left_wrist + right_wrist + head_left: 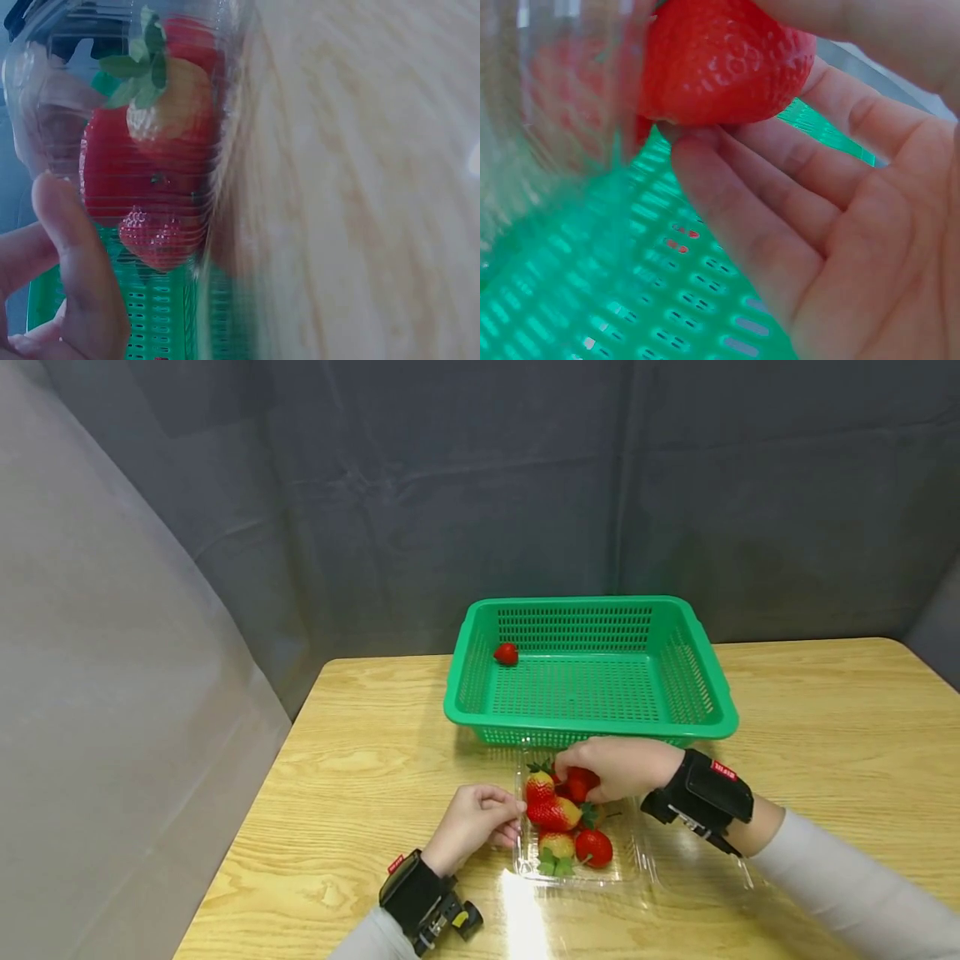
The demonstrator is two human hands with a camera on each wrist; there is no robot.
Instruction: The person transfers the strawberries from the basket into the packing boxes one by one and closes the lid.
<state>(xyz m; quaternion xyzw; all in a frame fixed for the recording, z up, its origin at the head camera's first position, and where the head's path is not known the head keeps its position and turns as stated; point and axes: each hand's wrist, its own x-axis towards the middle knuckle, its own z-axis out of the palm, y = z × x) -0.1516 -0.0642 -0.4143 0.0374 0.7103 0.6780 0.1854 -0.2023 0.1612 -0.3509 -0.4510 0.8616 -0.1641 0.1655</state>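
Observation:
A clear plastic box sits on the table with several red strawberries in it, some pale yellow near their green leaves. With thumb and fingertips, my left hand holds the box's left rim; its thumb shows beside the clear wall in the left wrist view. My right hand reaches over the box's far part and grips a strawberry between thumb and fingers. Nearest the front lie a round red strawberry and a yellowish one.
Right behind the box stands a green slotted basket, with one strawberry in its far left corner. The box's clear lid lies folded out to the right, under the right forearm. A dark curtain hangs behind the wooden table.

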